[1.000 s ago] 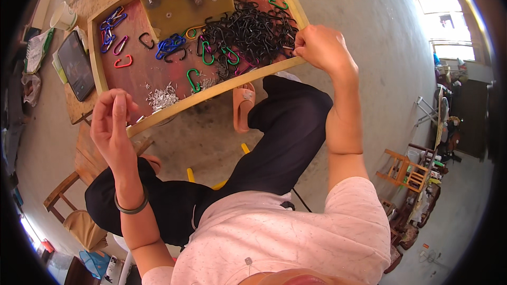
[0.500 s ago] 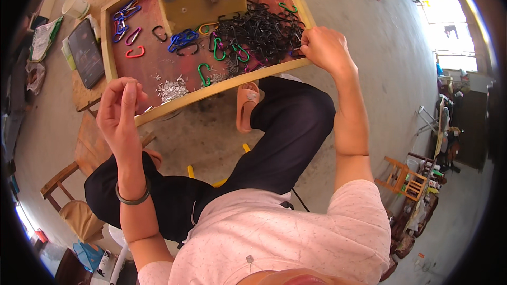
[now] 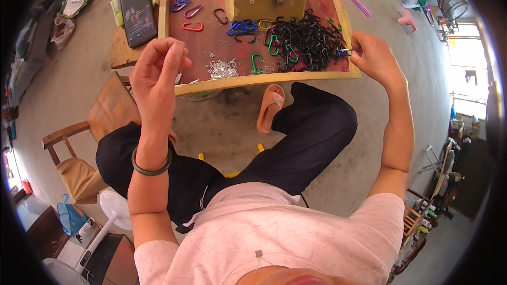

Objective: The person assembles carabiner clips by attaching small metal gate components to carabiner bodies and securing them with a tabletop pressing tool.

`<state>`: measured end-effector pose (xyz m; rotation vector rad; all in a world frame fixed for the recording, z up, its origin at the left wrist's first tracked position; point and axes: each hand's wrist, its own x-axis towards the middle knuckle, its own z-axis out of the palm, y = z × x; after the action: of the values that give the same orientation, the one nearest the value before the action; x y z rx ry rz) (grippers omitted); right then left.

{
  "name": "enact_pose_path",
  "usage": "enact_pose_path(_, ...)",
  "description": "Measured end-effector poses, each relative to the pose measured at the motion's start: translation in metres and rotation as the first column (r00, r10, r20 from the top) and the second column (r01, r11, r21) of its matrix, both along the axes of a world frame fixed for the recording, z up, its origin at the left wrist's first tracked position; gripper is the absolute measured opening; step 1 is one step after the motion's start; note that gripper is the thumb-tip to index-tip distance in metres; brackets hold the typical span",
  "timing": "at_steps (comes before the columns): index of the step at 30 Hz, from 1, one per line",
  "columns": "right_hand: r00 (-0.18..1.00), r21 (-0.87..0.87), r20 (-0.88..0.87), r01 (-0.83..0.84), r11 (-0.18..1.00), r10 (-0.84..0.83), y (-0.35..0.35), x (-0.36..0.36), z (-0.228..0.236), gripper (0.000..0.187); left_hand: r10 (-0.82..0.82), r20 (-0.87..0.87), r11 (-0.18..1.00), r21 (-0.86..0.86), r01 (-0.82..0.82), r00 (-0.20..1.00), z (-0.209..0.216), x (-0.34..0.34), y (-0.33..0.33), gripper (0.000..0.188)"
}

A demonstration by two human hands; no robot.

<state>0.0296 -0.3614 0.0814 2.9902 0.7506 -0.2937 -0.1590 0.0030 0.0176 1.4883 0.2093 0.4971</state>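
Note:
My right hand (image 3: 376,58) is closed at the right edge of a wooden-rimmed tray (image 3: 274,78). Its fingertips pinch a small blue carabiner (image 3: 344,51) with a silvery part, mostly hidden by the fingers. Beside it lies a heap of black carabiners (image 3: 309,42), with some green carabiners (image 3: 273,45) on and around it. At the tray's near left corner hovers my left hand (image 3: 158,68), thumb pressed to curled fingers; whatever they hold cannot be made out. Small silvery pins (image 3: 222,68) are piled close by on the tray's red floor.
A yellowish plate (image 3: 266,0) with a metal post stands in the tray's far part. Blue carabiners (image 3: 242,27) and a red carabiner (image 3: 192,26) lie left of the heap. A phone (image 3: 139,15) rests left of the tray; a wooden chair (image 3: 113,106) stands below it.
The view has shifted, so the tray sits farther right and higher in the picture. The blue carabiner at my right fingertips shows more clearly. My left hand stays near the tray's left corner.

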Motion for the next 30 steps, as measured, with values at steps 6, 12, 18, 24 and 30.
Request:
enact_pose_path(6, 0.987, 0.268, -0.005, -0.152, 0.951, 0.159, 0.042, -0.017, 0.013, 0.017, 0.052, 0.069, 0.998, 0.015, -0.054, 0.996, 0.014, -0.003, 0.011, 0.017)
enact_pose_path(12, 0.893, 0.677, -0.006, -0.327, 0.659, 0.449, 0.159, -0.004, -0.023, 0.019, 0.058, 0.130, 0.998, -0.016, -0.056, 0.990, 0.016, -0.006, 0.017, 0.015)
enact_pose_path(18, 0.909, 0.843, 0.175, -0.337, 0.419, 0.378, 0.234, 0.016, -0.038, 0.021, 0.081, 0.115, 0.996, -0.042, -0.076, 0.990, 0.016, -0.009, 0.017, 0.015)
enact_pose_path(24, 0.926, 0.772, 0.217, -0.356, 0.527, 0.309, 0.191, 0.009, -0.034, 0.021, 0.091, 0.085, 0.995, -0.044, -0.087, 0.992, 0.018, -0.017, 0.020, 0.014)
enact_pose_path(30, 0.984, 0.378, 0.125, -0.169, 0.910, 0.131, 0.111, -0.009, -0.032, 0.017, 0.055, 0.043, 0.998, 0.025, -0.056, 0.998, 0.009, -0.017, 0.015, 0.012)
